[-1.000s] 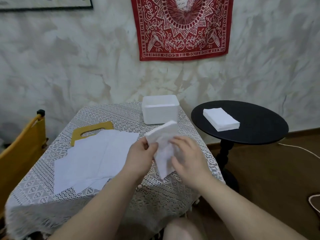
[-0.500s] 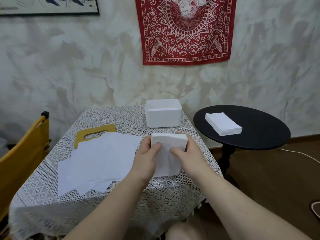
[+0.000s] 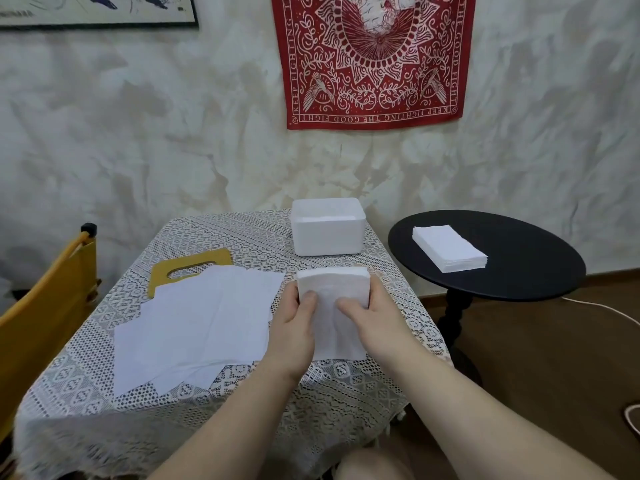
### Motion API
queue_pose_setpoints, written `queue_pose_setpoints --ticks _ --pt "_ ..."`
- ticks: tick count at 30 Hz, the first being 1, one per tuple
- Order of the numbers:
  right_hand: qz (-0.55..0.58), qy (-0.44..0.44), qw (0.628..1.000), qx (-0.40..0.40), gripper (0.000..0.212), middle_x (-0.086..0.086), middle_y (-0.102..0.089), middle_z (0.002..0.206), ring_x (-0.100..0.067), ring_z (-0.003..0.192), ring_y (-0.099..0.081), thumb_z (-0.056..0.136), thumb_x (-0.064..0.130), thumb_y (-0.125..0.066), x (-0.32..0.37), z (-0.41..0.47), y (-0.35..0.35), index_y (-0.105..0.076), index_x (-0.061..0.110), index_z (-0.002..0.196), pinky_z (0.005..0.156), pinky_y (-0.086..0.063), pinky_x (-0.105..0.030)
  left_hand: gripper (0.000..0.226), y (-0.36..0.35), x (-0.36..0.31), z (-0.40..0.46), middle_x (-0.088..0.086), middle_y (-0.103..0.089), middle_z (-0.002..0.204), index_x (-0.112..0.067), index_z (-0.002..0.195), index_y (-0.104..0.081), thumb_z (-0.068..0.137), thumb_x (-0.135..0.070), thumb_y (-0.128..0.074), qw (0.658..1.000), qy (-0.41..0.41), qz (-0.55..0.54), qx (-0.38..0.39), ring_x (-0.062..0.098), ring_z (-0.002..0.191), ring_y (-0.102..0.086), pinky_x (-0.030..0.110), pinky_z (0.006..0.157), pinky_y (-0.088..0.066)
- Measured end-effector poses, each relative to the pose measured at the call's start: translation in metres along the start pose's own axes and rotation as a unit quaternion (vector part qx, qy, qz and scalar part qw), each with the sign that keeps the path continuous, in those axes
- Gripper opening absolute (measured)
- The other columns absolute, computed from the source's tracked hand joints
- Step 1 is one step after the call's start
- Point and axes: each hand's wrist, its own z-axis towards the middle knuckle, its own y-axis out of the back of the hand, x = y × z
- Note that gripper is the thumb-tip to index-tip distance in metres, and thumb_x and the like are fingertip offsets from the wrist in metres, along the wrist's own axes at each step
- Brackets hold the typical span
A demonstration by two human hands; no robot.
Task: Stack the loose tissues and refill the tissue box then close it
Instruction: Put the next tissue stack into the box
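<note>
Tissue stack [image 3: 332, 306] gripped by 2 hands, left hand [image 3: 294, 327], right hand [image 3: 377, 323], 1 box [image 3: 327, 230]

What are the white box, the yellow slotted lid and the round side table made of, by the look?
White rectangular tissue box: likely matte plastic; smooth walls, rounded corners, no gloss. Flat mustard-yellow lid with an oblong slot: thin rigid board, perhaps painted wood or bamboo; no grain shows. Round black side table: probably painted wood with a satin finish; the turned, beaded leg suggests it.
</note>
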Motion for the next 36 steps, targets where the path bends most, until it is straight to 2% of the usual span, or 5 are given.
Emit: queue_pose_setpoints --ticks 8,14,19,28,36 --pt "-0.031 -0.021 0.999 0.021 0.049 0.006 -0.066 0.100 -0.014 0.093 -0.064 0.062 0.026 -0.061 -0.012 0.003 -0.003 -0.051 0.033 0.109 0.085 -0.053 -0.044 0.016 0.001 0.014 0.004 -0.004 -0.066 0.099 -0.023 0.109 -0.056 0.099 -0.022 -0.044 0.999 0.019 0.030 0.001 0.013 0.094 -0.062 0.025 0.073 -0.046" --pt "-0.055 -0.049 0.993 0.087 0.025 0.004 -0.071 0.094 -0.012 0.083 -0.068 0.080 0.009 -0.068 -0.019 -0.001 0.009 -0.063 0.022 0.101 0.069 -0.053 -0.025 0.014 0.003 0.005 0.012 0.001 -0.066 0.095 -0.021 0.099 -0.056 0.099 -0.022 -0.042 0.997 0.055 -0.017 -0.043 0.016 0.088 -0.063 0.030 0.069 -0.051" --pt "0.038 -0.071 0.995 0.063 0.013 -0.006 -0.072 0.094 -0.021 0.085 -0.068 0.084 0.007 -0.067 -0.014 0.002 0.017 -0.065 0.013 0.095 0.078 -0.054 -0.038 0.011 0.019 -0.011 0.026 0.010 -0.066 0.100 -0.008 0.104 -0.056 0.093 -0.009 -0.053 0.976 0.142 -0.158 -0.043 0.020 0.084 -0.064 0.033 0.066 -0.052" --pt "0.218 -0.112 0.969 0.030 0.022 -0.009 -0.072 0.086 -0.017 0.067 -0.067 0.083 0.007 -0.066 0.011 0.002 0.022 -0.062 0.005 0.104 0.046 -0.048 -0.024 0.012 0.052 -0.027 0.025 0.009 -0.072 0.086 -0.002 0.100 -0.062 0.092 -0.006 -0.053 0.963 0.213 -0.159 0.042 0.017 0.078 -0.066 0.025 0.059 -0.057" --pt "0.183 -0.125 0.974 0.050 0.021 -0.011 -0.070 0.102 -0.022 0.083 -0.066 0.086 0.001 -0.061 0.015 0.000 0.015 -0.063 0.007 0.107 0.060 -0.050 -0.029 0.012 0.055 -0.026 0.017 0.009 -0.067 0.095 -0.006 0.101 -0.060 0.094 -0.013 -0.054 0.966 0.207 -0.153 0.006 0.018 0.083 -0.062 0.033 0.070 -0.054"
